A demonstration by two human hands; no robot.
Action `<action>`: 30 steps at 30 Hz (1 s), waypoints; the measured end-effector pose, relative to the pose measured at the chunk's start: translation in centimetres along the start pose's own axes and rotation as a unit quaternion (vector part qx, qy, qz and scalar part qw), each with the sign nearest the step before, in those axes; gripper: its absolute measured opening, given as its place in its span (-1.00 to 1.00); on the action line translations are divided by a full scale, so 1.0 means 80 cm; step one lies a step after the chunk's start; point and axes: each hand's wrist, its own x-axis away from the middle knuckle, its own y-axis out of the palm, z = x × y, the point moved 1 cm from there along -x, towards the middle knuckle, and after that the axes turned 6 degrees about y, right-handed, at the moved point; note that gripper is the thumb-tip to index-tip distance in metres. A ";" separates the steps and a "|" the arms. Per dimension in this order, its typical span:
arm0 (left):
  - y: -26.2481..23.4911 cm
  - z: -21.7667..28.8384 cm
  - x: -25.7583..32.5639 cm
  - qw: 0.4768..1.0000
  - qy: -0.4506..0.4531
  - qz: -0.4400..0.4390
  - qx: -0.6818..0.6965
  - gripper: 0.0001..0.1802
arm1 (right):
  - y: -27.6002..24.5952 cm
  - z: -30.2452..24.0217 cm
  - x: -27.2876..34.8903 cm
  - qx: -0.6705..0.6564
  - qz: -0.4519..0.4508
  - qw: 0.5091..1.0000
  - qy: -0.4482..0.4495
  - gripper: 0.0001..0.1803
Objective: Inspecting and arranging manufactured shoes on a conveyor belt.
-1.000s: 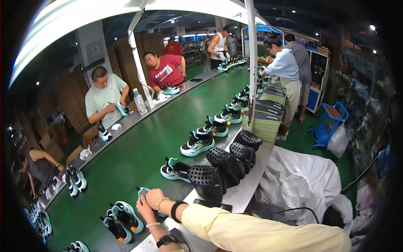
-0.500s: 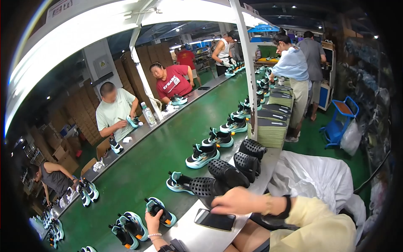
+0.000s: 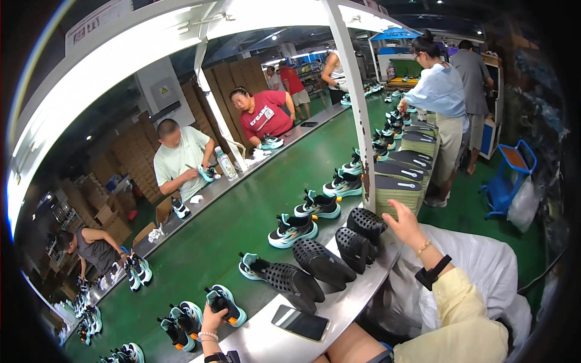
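Observation:
My left hand (image 3: pixel 211 318) is closed on a black sneaker with a pale turquoise sole (image 3: pixel 235 311), on the green belt by the near edge. A pair of similar sneakers (image 3: pixel 181 323) stands just left of it. My right hand (image 3: pixel 407 225) is raised with fingers spread and nothing in it, beside the nearest stack of dark-topped insoles (image 3: pixel 396 195). A dark phone (image 3: pixel 301 322) lies on the metal ledge (image 3: pixel 257 339) between my hands. Past it, several black foot-shaped pieces dotted with round holes (image 3: pixel 321 263) lean in a row along the ledge.
More sneakers (image 3: pixel 293 231) line the near side of the green belt (image 3: pixel 230 230). A white post (image 3: pixel 357 109) rises beside the insole stacks. White sheeting (image 3: pixel 466 260) is heaped at my right. Co-workers (image 3: pixel 181 157) handle shoes across the belt; another person (image 3: pixel 436 91) stands farther along my side.
My right hand has moved from over the phone, away and to the right, toward the insole stack, its fingers now spread. My left hand stays on the sneaker. The view has shifted slightly.

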 end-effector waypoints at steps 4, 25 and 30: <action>-0.020 -0.062 -0.030 0.984 0.120 0.056 -0.117 -0.30 | 0.023 0.014 0.005 -0.122 -0.113 0.984 0.070 -0.44; -0.003 -0.012 -0.041 0.920 0.127 0.163 -0.334 -0.14 | 0.042 -0.002 0.028 -0.089 -0.090 0.992 -0.019 -0.28; 0.031 0.084 -0.006 0.842 0.323 0.315 -0.297 -0.32 | 0.007 -0.018 0.019 -0.122 -0.023 0.992 -0.038 -0.30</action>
